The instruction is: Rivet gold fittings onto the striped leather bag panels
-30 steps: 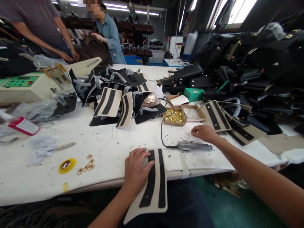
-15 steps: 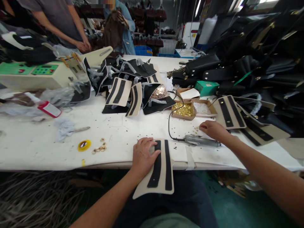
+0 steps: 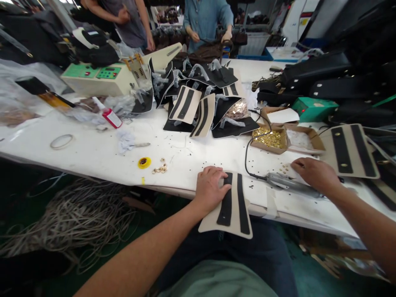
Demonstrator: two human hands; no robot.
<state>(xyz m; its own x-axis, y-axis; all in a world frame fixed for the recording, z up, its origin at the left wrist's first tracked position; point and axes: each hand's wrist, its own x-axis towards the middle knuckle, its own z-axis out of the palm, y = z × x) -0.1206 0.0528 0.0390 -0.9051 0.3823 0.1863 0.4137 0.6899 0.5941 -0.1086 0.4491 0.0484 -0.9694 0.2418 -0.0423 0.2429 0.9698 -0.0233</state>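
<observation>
The view is swinging left, yet the left hand is still gripping the striped panel at the near edge of the white table; the work seems to be staying at one step. Right, the right hand is bunching its fingers narrow beside gold pieces, perhaps holding one; I cannot tell. Far off, a person in blue is handling something brown.

open table left of left hand, grey tool obstacle beside right hand
</observation>
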